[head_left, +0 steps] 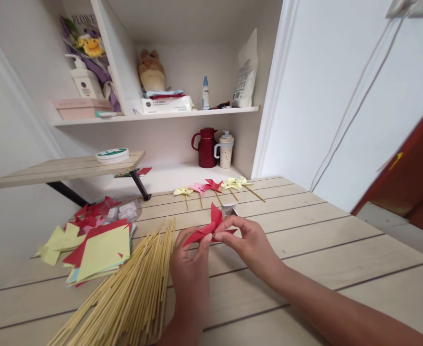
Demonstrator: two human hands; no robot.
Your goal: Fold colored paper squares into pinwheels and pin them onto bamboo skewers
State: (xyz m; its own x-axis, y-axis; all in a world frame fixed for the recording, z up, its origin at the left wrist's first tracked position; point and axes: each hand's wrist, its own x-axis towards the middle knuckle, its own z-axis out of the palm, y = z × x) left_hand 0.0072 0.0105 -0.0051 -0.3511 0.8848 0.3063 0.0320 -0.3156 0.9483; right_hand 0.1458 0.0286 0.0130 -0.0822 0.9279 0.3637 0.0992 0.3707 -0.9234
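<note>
A red paper pinwheel [215,217] with folded blades is held above the table, between my two hands. My left hand [191,257] is closed on its left blade, with the thumb near the middle. At the pinwheel's centre, the thumb and forefinger of my right hand [245,238] are pinched together. A tiny brass-coloured spot shows by those fingertips, too small to name. Just behind my right fingers stands a small, partly hidden container [229,209]. Left of my hands lies a fanned bundle of thin wooden sticks [135,283].
Several finished pinwheels on sticks [213,185] lie at the table's back edge. Coloured paper sheets [105,252] and cut red pieces [89,214] are piled at left, beneath a raised wooden shelf [70,168]. A red jug [207,149] and a cup [226,150] stand behind.
</note>
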